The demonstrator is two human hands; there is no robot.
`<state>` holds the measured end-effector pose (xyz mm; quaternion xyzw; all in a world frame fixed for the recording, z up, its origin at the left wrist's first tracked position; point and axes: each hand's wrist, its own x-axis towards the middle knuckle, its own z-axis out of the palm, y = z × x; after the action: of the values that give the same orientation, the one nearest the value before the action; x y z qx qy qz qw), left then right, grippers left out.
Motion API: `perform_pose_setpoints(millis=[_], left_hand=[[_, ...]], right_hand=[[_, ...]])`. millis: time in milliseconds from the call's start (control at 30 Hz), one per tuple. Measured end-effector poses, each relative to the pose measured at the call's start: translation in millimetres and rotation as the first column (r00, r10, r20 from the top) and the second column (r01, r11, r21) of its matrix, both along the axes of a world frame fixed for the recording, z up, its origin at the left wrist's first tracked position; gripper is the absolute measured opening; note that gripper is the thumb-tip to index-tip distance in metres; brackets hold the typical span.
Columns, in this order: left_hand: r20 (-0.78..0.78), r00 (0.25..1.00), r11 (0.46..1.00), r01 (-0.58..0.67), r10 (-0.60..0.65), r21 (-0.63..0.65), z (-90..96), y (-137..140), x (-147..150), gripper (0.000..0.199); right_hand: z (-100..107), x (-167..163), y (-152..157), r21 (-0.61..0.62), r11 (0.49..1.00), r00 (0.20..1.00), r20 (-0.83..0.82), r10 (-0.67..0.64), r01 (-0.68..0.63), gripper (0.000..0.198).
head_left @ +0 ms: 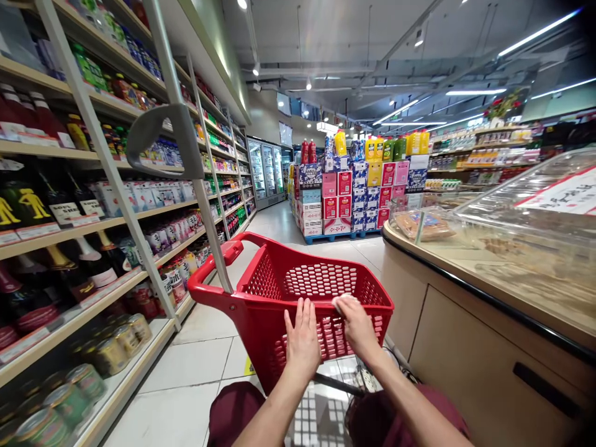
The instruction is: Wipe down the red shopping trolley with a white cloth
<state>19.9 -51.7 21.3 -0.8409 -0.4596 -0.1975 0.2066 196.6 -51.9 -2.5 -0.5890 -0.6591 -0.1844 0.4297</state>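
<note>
Right now the red plastic shopping cart point(263, 335) stands directly in front of me, its honeycomb-holed basket at my fingertips and its push handle point(201, 287) off to my left. My left hand point(303, 341) is laid out with its fingers straight and clasping nothing, up by the basket's near rim; I can't tell how firmly the palm touches. My right hand point(359, 324) is just beside it, fingers bent over a small white wad point(346, 299) at the same rim. Whether that is cloth or tissue, I can't make out.

A metal pole point(215, 242) rises from the handle end of the cart, carrying a grey plastic grip point(192, 146) near the drink shelving point(111, 174). Foil-necked bottles point(95, 264) fill one tier there, with cans point(112, 355) along the bottom. My maroon-clothed knees point(235, 413) show below my forearms, above pale floor tiles point(186, 366).

Close on my right runs a wood-fronted counter point(465, 347) topped with clear covers point(535, 211). Beyond the cart, printed cartons point(344, 198) are stacked on a blue pallet point(330, 238), with yellow juice bottles point(341, 143) among those on top. Glass-door refrigerators point(269, 167) stand farther back.
</note>
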Motion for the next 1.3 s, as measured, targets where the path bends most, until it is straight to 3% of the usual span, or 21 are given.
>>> perform_pose_setpoints(millis=[100,267,367,467,533,700,767,867,933,1133,1200,1300], left_hand=[[-0.020,1.000,1.000,0.014,-0.014,0.000,0.7,1,-3,0.066],[-0.019,1.000,1.000,0.003,-0.003,-0.024,0.6,0,-2,0.068],[-0.028,1.000,0.999,-0.016,0.015,-0.034,0.6,-1,0,0.069],[-0.056,0.998,0.999,-0.028,0.026,-0.033,2.3,-1,-1,0.069],[-0.075,0.997,0.999,-0.028,0.026,-0.035,4.3,-1,-3,0.068],[-0.072,0.997,0.997,-0.022,0.017,-0.073,7.6,-3,-2,0.069],[-0.067,0.997,0.996,-0.031,0.026,-0.079,7.9,-4,-1,0.070],[-0.069,0.997,0.997,-0.026,0.022,-0.066,8.8,-4,-2,0.066],[-0.073,0.997,0.998,-0.017,0.012,-0.065,10.3,-4,-4,0.064],[-0.044,0.999,0.992,-0.018,0.013,-0.126,13.5,-7,-2,0.067],[-0.036,0.999,0.991,-0.023,0.018,-0.131,14.5,-8,-1,0.067],[-0.033,0.999,0.991,-0.006,0.002,-0.130,19.2,-7,-4,0.064]], right_hand=[[-3,9,-2,-0.016,1.000,0.999,0.044,0.020,-0.019,0.049],[-14,75,-16,-0.073,0.965,0.964,-0.072,-0.256,0.251,0.043],[-7,51,-16,-0.116,0.969,0.969,-0.089,-0.231,0.220,0.044],[1,11,-10,-0.113,0.993,0.999,-0.024,-0.040,0.037,0.053],[0,9,-9,-0.134,0.991,1.000,-0.006,0.008,-0.009,0.059],[-13,56,-19,-0.183,0.945,0.951,-0.101,-0.294,0.272,0.052],[-13,47,-18,-0.154,0.954,0.958,-0.091,-0.273,0.257,0.051],[-10,12,-13,-0.106,0.989,0.995,-0.010,-0.100,0.098,0.060],[-11,7,-11,-0.110,0.993,0.999,0.028,-0.033,0.036,0.064],[-22,58,-19,-0.138,0.940,0.943,-0.073,-0.325,0.313,0.051],[-20,43,-17,-0.103,0.961,0.963,-0.058,-0.265,0.258,0.052],[-15,11,-11,-0.081,0.995,0.998,0.015,-0.063,0.064,0.061]])
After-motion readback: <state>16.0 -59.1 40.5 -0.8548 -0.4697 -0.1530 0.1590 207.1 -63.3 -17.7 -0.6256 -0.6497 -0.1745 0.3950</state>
